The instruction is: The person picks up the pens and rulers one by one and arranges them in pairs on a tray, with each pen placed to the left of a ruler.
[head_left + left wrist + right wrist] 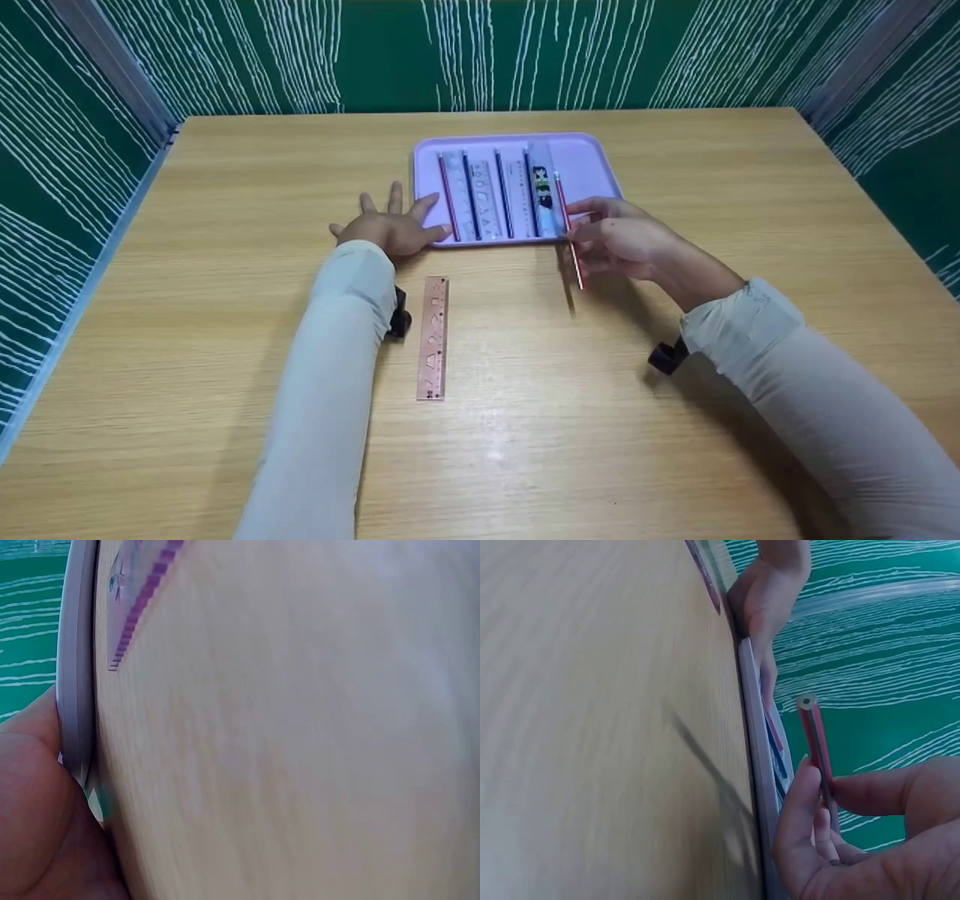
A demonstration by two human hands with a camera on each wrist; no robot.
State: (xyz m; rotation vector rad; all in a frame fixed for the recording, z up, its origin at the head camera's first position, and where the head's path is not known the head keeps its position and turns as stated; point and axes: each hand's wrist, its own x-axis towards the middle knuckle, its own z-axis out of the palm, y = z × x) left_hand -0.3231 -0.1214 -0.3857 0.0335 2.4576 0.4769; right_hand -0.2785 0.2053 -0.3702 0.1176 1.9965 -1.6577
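Observation:
A lavender tray [589,161] lies at the middle back of the wooden table. It holds several pencils alternating with clear stencil rulers [486,199]. My right hand [589,225] pinches a red pencil [576,259] at the tray's front right edge. The pencil's tip lies in the tray and its back end sticks out over the table. In the right wrist view the red pencil [816,739] is between thumb and fingers [840,840], beside the tray rim [751,727]. My left hand [390,221] lies flat with spread fingers, touching the tray's front left corner [75,675].
A copper-coloured stencil ruler [433,337] lies on the table [562,420] just right of my left forearm. Green patterned walls close in the table on three sides. Black wrist cameras [667,356] sit under both sleeves.

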